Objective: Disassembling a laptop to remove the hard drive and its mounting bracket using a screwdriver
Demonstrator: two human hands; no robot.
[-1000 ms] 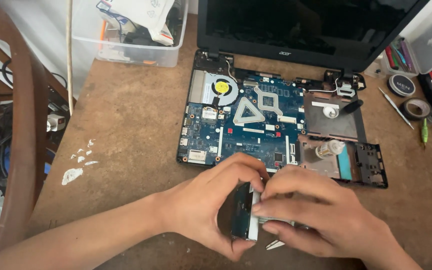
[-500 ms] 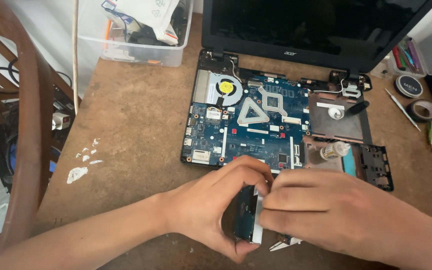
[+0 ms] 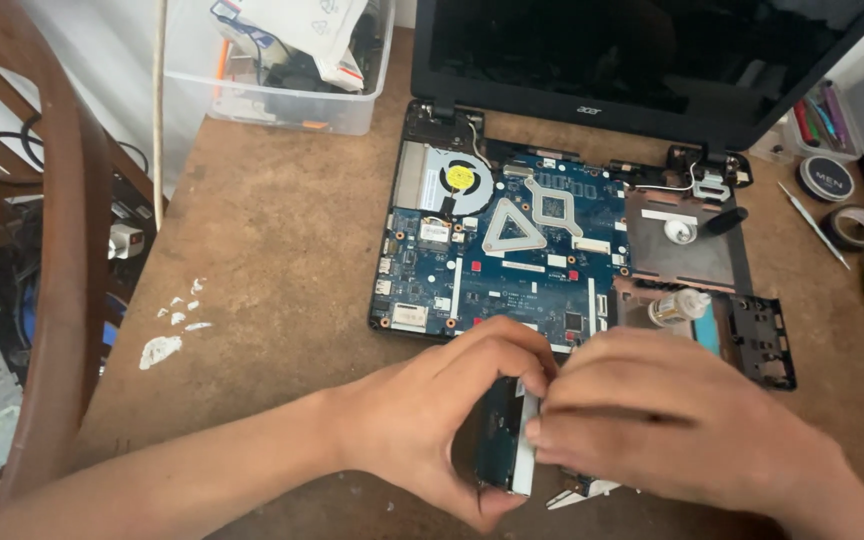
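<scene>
Two bare hands meet at the near edge of the rough brown table. One flat rectangular drive, dark-faced with a pale metal edge, stands on its side between them, just in front of the open laptop. The left hand curls around it, thumb beneath, fingers over the top. The right hand presses half-closed fingertips against its edge. One blue circuit board with a round grey fan lies exposed beyond; two tape rolls sit far right.
</scene>
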